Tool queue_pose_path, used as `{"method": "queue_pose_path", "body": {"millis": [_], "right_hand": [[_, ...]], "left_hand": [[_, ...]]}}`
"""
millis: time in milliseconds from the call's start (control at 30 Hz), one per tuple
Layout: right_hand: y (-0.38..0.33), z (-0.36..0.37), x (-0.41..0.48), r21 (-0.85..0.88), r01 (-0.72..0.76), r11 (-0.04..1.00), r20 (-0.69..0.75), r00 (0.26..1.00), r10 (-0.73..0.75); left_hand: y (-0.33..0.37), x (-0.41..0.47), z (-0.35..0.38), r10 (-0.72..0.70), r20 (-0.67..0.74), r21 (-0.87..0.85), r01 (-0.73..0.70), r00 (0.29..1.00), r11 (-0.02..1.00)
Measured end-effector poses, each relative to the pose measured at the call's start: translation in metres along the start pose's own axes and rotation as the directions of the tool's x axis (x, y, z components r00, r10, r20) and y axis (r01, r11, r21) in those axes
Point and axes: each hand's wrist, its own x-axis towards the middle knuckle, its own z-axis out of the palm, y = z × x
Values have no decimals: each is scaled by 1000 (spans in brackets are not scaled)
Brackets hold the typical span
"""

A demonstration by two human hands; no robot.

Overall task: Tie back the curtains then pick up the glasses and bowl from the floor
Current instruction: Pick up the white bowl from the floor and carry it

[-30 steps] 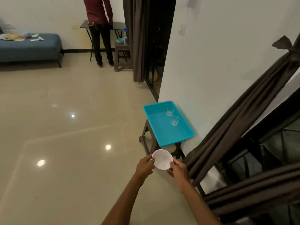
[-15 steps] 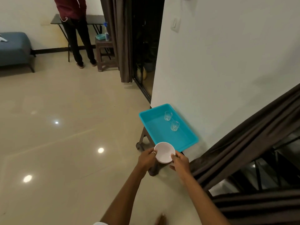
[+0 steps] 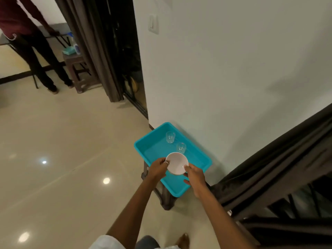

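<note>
White bowl [image 3: 177, 163] upright, held over near end of teal tray. Two clear glasses [image 3: 170, 137] [image 3: 181, 147] upright in tray, side by side. Dark curtain [image 3: 280, 159] pulled back diagonally.

Glossy beige tile floor [image 3: 62, 159] with ceiling-light reflections. White wall [image 3: 224, 69] with a switch plate [image 3: 153, 24]. Dark doorway [image 3: 125, 51] left of it. Brown stool [image 3: 75, 69] far left holds a spray bottle [image 3: 75, 45]; a second person [image 3: 32, 42] stands beside it at a dark table [image 3: 52, 29].
</note>
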Motion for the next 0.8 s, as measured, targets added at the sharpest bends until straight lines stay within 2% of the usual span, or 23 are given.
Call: {"method": "queue_pose_path", "body": {"millis": [300, 567, 667, 800], "right_hand": [[-1, -17, 58, 62, -139, 988, -185, 972, 148], [-10, 4, 105, 180, -289, 940, -309, 891, 333], [-13, 17, 114, 172, -258, 951, -368, 878, 305], [-15, 27, 121, 231, -264, 936, -375, 864, 337]], "left_hand": [[18, 76, 43, -64, 223, 90, 45, 973, 995], [28, 153, 46, -66, 403, 187, -12, 913, 982], [27, 177, 47, -84, 436, 204, -8, 896, 979], [22, 198, 54, -129, 481, 240, 11, 867, 971]]}}
